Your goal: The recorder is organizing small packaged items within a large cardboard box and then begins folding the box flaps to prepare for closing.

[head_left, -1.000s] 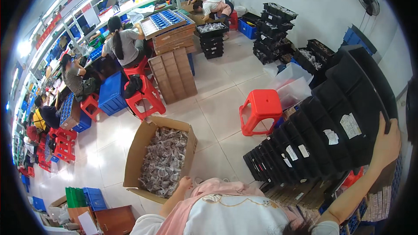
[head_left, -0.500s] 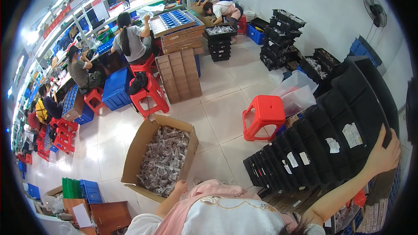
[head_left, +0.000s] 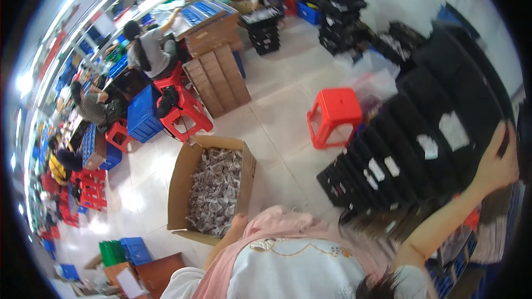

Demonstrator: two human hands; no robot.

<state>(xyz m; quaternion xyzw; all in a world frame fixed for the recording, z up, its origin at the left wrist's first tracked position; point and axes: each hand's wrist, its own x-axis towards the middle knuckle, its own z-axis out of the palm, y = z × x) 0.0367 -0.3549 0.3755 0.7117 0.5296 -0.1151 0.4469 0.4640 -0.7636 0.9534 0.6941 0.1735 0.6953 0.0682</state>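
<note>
A deep open cardboard box [head_left: 182,196] stands on the floor in front of me, filled with many small clear plastic bags whose contents I cannot make out. My left hand [head_left: 238,223] is at the box's near right edge, its fingers curled over the cardboard and partly hidden. To my right leans a tall stack of black plastic trays [head_left: 410,133], nested together, with white paper labels on their sides. My right hand [head_left: 500,158] grips the rim at the upper end of this stack, thumb and fingers on either side of the edge.
A red stool [head_left: 336,108] stands beyond the black stack, beside clear plastic bags [head_left: 377,75]. More black trays [head_left: 341,16] are piled along the wall. Several people sit at a long bench on the left, near red stools and a blue crate [head_left: 145,113]. A brown ridged board [head_left: 217,82] leans behind the box.
My view has tilted and shifted, so the stool and far trays appear higher. Both hands keep their places, the left at the box edge and the right on the tray rim.
</note>
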